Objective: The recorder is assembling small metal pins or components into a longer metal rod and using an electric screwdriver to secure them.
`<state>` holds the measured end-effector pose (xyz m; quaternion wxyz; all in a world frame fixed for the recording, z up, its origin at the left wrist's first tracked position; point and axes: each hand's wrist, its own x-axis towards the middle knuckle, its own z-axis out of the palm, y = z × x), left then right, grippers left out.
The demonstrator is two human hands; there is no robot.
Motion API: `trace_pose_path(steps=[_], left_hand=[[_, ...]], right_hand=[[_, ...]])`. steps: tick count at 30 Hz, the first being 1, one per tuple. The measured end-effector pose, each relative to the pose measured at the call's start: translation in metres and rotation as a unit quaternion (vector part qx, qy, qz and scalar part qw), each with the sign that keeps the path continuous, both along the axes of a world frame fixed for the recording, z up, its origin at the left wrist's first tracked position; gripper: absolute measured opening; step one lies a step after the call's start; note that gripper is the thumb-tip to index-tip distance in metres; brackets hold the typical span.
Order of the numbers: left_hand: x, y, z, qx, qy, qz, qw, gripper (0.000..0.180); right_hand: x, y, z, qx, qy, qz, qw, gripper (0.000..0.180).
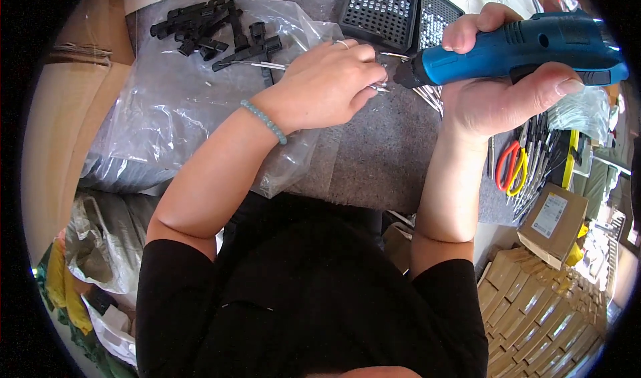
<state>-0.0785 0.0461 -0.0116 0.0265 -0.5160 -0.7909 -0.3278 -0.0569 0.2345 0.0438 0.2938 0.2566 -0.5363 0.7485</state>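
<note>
1. The right hand (497, 94) sits in the upper right of the frame, fingers wrapped tight around a blue plastic electric screwdriver with a black nose (514, 51), held level with its tip pointing left.
2. The left hand (327, 84) is at upper centre, just left of that tip, its fingertips pinched together on a thin silvery metal piece (379, 87) too small to make out clearly.
3. A beaded pale green bracelet (264, 120) circles the left wrist.
4. Both hands hover over a grey felt-like mat (387, 151) covering the worktop.
5. A crumpled clear plastic bag (167, 111) spreads across the upper left, and a heap of black plastic clip parts (207, 31) lies on it.
6. 2 black perforated trays filled with small shiny pieces (384, 8) stand at top centre, beyond the hands.
7. Red and yellow handled hand tools (513, 168) lie at the right, below the right hand.
8. A small brown cardboard box with a white label (553, 221) rests at lower right.
</note>
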Motion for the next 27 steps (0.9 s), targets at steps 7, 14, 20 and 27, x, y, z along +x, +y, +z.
trace_pose_path(steps=[7, 14, 20, 27], left_hand=[[0.002, 0.004, 0.000, -0.009, 0.000, 0.037, 0.999, 0.016], [0.002, 0.005, -0.001, 0.000, -0.010, 0.042, 0.999, 0.015], [0.002, 0.006, -0.001, 0.002, -0.014, 0.044, 0.999, 0.013], [0.001, 0.005, 0.000, -0.003, -0.001, 0.045, 0.999, 0.015]], right_hand=[[0.000, -0.004, 0.000, -0.005, -0.019, 0.020, 1.000, 0.080], [0.001, 0.000, 0.008, 0.006, -0.002, -0.012, 1.000, 0.079], [-0.001, 0.000, 0.004, 0.012, 0.004, -0.025, 1.000, 0.077], [-0.004, -0.006, 0.004, -0.001, 0.013, 0.009, 1.000, 0.076]])
